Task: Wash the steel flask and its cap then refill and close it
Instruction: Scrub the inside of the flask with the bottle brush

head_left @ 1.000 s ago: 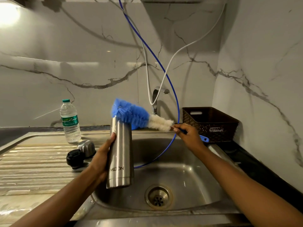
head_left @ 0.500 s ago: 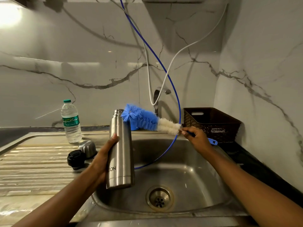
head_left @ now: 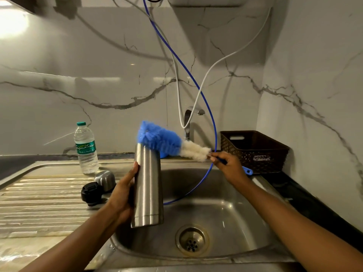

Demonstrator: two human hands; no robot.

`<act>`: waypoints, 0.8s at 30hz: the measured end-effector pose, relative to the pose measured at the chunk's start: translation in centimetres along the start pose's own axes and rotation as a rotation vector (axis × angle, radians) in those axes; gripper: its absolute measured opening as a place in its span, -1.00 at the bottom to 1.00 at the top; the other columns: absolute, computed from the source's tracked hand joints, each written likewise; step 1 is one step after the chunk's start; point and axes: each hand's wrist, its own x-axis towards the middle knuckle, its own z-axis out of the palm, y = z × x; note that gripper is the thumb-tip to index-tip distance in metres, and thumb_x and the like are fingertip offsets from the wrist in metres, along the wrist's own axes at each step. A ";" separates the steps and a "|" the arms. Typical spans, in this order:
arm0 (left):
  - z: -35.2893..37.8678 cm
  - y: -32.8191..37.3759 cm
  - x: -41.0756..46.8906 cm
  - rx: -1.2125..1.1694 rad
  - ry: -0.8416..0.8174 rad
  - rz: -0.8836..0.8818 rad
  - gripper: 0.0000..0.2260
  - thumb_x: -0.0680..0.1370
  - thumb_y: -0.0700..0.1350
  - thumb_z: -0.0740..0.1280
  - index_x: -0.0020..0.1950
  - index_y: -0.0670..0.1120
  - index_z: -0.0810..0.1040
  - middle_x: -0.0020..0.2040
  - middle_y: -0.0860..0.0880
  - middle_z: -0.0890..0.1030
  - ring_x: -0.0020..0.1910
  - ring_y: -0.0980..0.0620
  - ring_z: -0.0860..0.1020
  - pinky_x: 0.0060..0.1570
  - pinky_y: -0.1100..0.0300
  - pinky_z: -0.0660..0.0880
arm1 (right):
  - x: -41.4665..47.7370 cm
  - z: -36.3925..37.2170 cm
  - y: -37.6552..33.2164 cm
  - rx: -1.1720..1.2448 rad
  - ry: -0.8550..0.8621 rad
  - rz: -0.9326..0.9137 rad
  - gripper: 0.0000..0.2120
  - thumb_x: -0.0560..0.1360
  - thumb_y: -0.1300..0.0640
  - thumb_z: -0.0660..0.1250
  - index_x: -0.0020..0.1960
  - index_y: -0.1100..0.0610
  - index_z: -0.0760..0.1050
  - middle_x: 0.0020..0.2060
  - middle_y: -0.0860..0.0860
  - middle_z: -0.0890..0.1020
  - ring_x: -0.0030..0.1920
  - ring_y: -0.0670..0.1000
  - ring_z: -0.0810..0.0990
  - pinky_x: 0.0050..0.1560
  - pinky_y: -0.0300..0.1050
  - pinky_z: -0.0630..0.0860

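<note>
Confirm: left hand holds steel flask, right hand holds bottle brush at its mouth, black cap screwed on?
No. Head view: the black cap lies off on the drainboard. Left hand holds the steel flask, right hand the bottle brush at its mouth.

Home kitchen. Stainless steel sink [head_left: 225, 193] with ribbed drainboard [head_left: 39, 197], set in dark surface [head_left: 294, 193]. Bent tap [head_left: 188, 118] at back. Glossy marble-patterned wall [head_left: 98, 65] behind and to right. Brown woven basket [head_left: 255, 154] in corner. Plastic water bottle [head_left: 86, 150] at drainboard's back edge.
</note>
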 end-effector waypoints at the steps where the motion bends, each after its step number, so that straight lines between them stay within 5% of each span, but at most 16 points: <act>1: -0.2 -0.1 0.1 -0.005 -0.009 -0.013 -0.27 0.31 0.25 0.36 0.30 -0.23 0.46 -0.13 -0.25 0.64 -0.30 -0.15 0.64 -0.33 0.02 0.60 | 0.1 0.9 -0.5 0.008 -0.016 -0.013 -0.79 0.50 0.25 0.33 0.12 0.17 0.58 -0.04 0.15 0.60 0.01 0.12 0.57 0.09 -0.06 0.51; 6: -0.2 0.1 -0.3 0.084 -0.077 -0.092 0.11 -0.16 0.26 0.63 0.26 -0.26 0.45 -0.14 -0.28 0.63 -0.33 -0.16 0.64 -0.35 0.01 0.61 | 0.1 0.2 0.2 -0.009 -0.021 -0.003 -0.80 0.50 0.24 0.33 0.11 0.15 0.58 -0.04 0.16 0.60 0.02 0.14 0.57 0.07 -0.07 0.51; 9: -0.4 0.0 0.0 0.146 -0.077 -0.085 0.19 -0.24 0.17 0.64 0.30 -0.26 0.41 -0.14 -0.27 0.65 -0.36 -0.15 0.63 -0.42 0.05 0.58 | -0.1 -1.7 1.6 -0.016 0.003 0.034 -0.81 0.50 0.26 0.33 0.05 0.05 0.58 -0.05 0.21 0.58 0.00 0.22 0.56 0.06 0.06 0.51; 17: -0.3 -0.1 -0.1 0.056 -0.143 -0.057 0.06 -0.20 0.13 0.66 0.23 -0.24 0.48 -0.08 -0.32 0.65 -0.30 -0.18 0.66 -0.36 0.00 0.60 | 0.0 1.0 -0.3 0.084 -0.041 -0.004 -0.80 0.51 0.25 0.32 0.11 0.08 0.55 -0.03 0.10 0.60 0.01 0.02 0.56 0.07 -0.24 0.50; 22: -0.4 0.1 -0.3 -0.027 -0.166 -0.027 -0.20 0.23 0.21 0.50 0.33 -0.20 0.43 0.03 -0.30 0.64 -0.16 -0.25 0.65 -0.14 -0.17 0.59 | -0.1 -1.6 1.6 0.083 -0.010 0.060 -0.78 0.50 0.29 0.31 0.09 0.07 0.53 -0.04 0.10 0.60 0.04 0.07 0.57 0.04 -0.30 0.50; 24: -0.2 -0.1 -0.2 -0.013 -0.181 -0.055 -0.07 0.09 0.22 0.60 0.35 -0.18 0.43 0.10 -0.31 0.60 -0.11 -0.28 0.64 -0.05 -0.21 0.54 | 0.0 -0.3 0.8 0.105 -0.015 0.038 -0.78 0.50 0.29 0.31 0.11 0.08 0.53 -0.05 0.12 0.59 0.02 0.05 0.56 -0.02 -0.42 0.48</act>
